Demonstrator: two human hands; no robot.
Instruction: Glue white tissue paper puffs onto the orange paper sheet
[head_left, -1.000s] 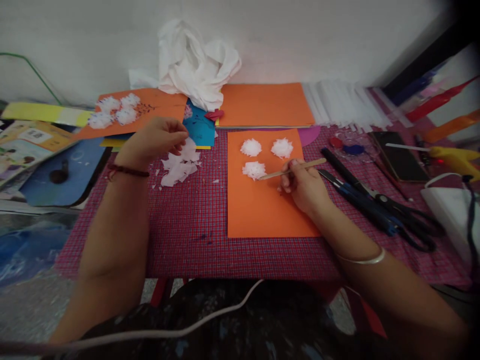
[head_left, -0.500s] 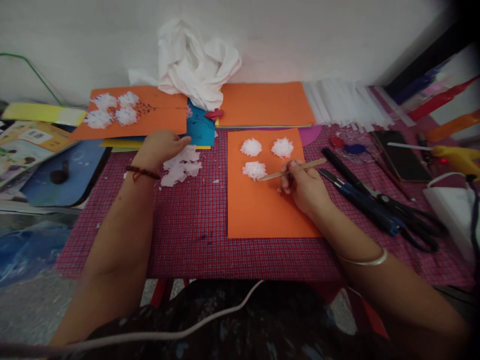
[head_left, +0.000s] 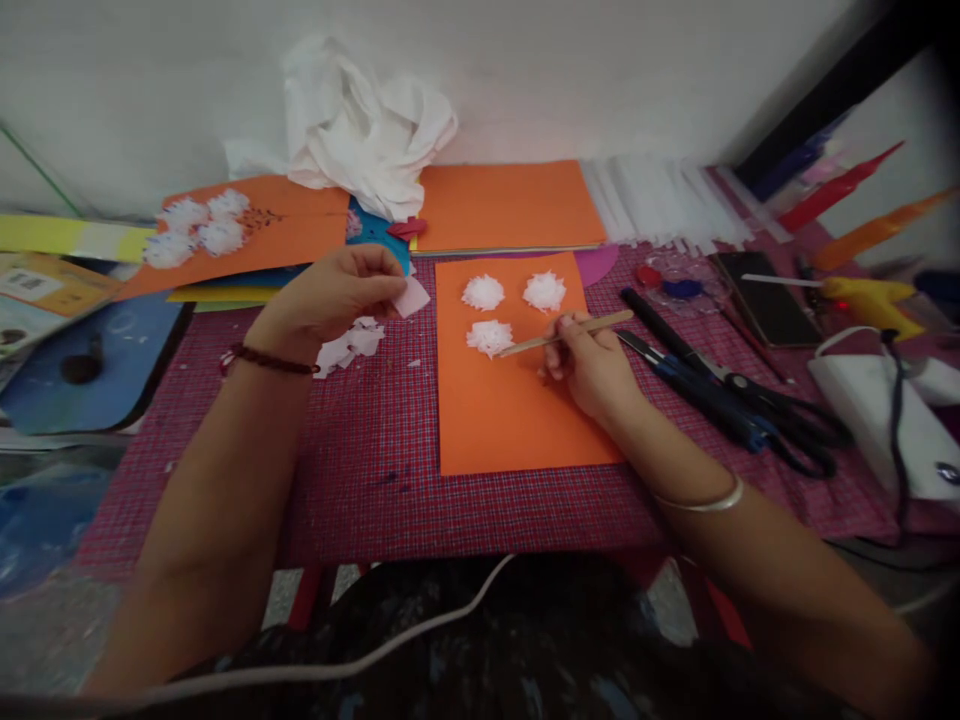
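Between the thumb and fingers of my left hand point(head_left: 341, 290) is a small white paper piece point(head_left: 412, 298), pinched above the table. Below that hand lies a pile of white paper scraps point(head_left: 351, 346), partly covered by it. My right hand point(head_left: 589, 365) grips a thin wooden stick point(head_left: 566, 333), its tip by the lowest of three white paper puffs point(head_left: 489, 337). These puffs sit on the upper half of an orange sheet point(head_left: 517, 420), on which my right hand rests.
A finished-looking orange card point(head_left: 304, 222) with white puffs lies back left. Crumpled white paper point(head_left: 367, 130) stands against the wall. To the right are scissors point(head_left: 780, 410), a blue cutter point(head_left: 697, 395), a phone point(head_left: 765, 300) and a yellow glue gun point(head_left: 874, 300). White strips point(head_left: 667, 205) lie behind.
My left hand has lifted from the scrap pile and moved right with a paper piece pinched in it. The right hand keeps its stick near the lowest puff. The view has shifted slightly.
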